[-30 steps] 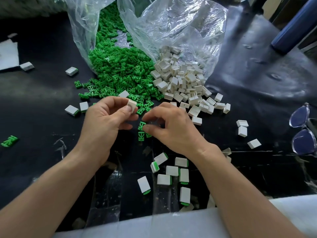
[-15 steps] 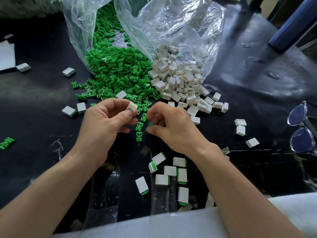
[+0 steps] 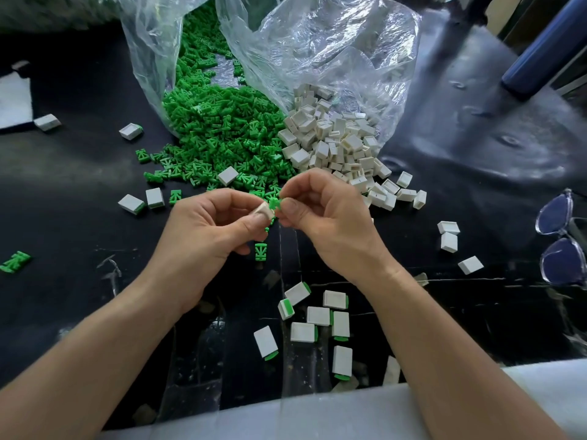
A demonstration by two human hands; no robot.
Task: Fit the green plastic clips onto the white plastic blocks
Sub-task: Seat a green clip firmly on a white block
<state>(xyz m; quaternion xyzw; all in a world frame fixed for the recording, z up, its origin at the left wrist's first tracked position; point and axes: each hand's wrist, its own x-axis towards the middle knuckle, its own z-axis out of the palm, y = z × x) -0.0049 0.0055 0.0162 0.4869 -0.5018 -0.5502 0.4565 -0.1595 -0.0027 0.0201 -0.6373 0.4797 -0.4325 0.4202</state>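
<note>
Two hands meet mid-air: left hand [image 3: 203,236] pinches a white block [image 3: 263,211], open end facing right, right hand [image 3: 320,217] pinches the green clip [image 3: 273,205] just beside it.

A small white block [image 3: 263,213] is pinched in the left hand [image 3: 206,230], and a green clip [image 3: 273,205] is held just beside it by the right hand [image 3: 324,217]. Beyond the hands, heaps of loose clips [image 3: 222,128] and empty blocks [image 3: 336,138] are spilled side by side. Fitted blocks [image 3: 317,315], green-tipped, are scattered between the forearms.
</note>
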